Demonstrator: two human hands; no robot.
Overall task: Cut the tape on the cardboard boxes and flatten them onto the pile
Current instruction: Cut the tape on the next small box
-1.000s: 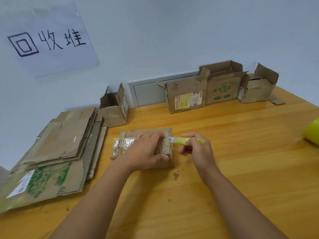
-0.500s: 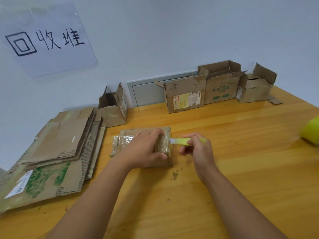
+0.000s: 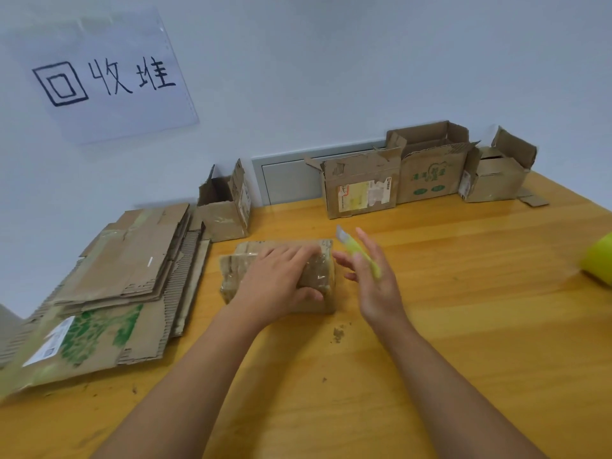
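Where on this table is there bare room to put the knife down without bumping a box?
Bare wood lies right of the right hand, between it and the yellow-green object at the table's edge, and in front of the back-row boxes. The near table beside the forearms is bare too. The left is crowded: flattened pile, taped box.

two bare forearms reach in from the bottom edge, with no sleeve, cuff, watch or band on the stretch that shows. the left hand (image 3: 281, 279) and right hand (image 3: 376, 286) wear no gloves. no ring shows on either, though the right fingers (image 3: 364, 241) are motion-blurred, so a thin one might be missed.
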